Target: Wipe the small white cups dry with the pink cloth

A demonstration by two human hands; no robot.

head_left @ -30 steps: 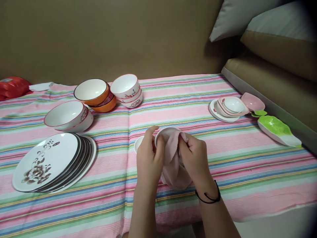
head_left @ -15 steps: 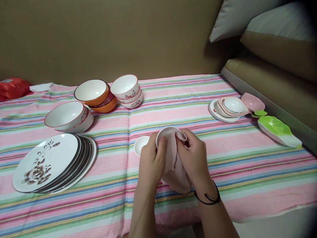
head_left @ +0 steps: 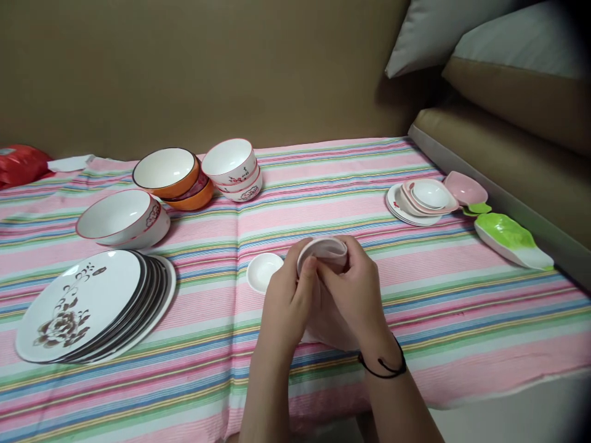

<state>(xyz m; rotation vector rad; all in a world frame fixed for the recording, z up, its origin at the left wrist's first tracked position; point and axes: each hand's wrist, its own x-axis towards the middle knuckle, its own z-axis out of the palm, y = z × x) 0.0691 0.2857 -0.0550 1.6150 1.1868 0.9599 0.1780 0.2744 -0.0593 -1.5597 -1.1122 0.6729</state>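
Low over the striped cloth, my left hand [head_left: 287, 295] grips a small white dish [head_left: 303, 251] by its near left side, thumb over the rim. Fingers of my right hand [head_left: 357, 286] are closed on a pale pink cloth [head_left: 329, 320], pressing it into the dish and round its right edge. The cloth's loose end hangs below both hands. Most of the dish is hidden by fingers and cloth. Just left of my left hand, another small white dish [head_left: 265, 272] lies on the striped cloth.
At left are a stack of flowered plates [head_left: 78, 307], white bowls [head_left: 122, 218], orange bowls [head_left: 168, 172] and red-rimmed bowls [head_left: 231, 163]. Small plates with dishes [head_left: 429, 195], a pink dish [head_left: 464, 187] and a green leaf-shaped dish [head_left: 510, 237] lie right. Cushions [head_left: 521, 49] rise beyond.
My right hand has shifted the cloth, which now folds over the dish's far rim and covers more of it. The view has moved slightly, and more of the loose white dish shows.
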